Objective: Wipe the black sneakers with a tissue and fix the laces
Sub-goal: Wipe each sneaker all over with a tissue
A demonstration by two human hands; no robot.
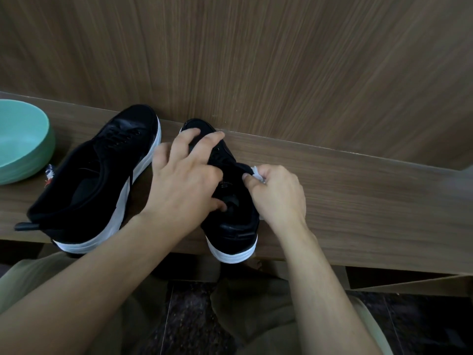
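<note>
Two black sneakers with white soles stand on a narrow wooden shelf (358,196), toes toward the wall. The left sneaker (97,180) lies tilted, its opening facing me. My left hand (184,178) holds the right sneaker (230,226) from above, fingers spread over its toe and laces, thumb inside the opening. My right hand (279,196) grips a crumpled white tissue (257,174) and presses it against the right side of that sneaker. Most of the tissue is hidden in my fist.
A mint-green bowl (23,142) sits at the shelf's left end, with a small red, white and blue scrap (49,174) beside it. A wood-grain wall (281,60) rises right behind the shelf. Below are my knees in olive trousers and a dark floor.
</note>
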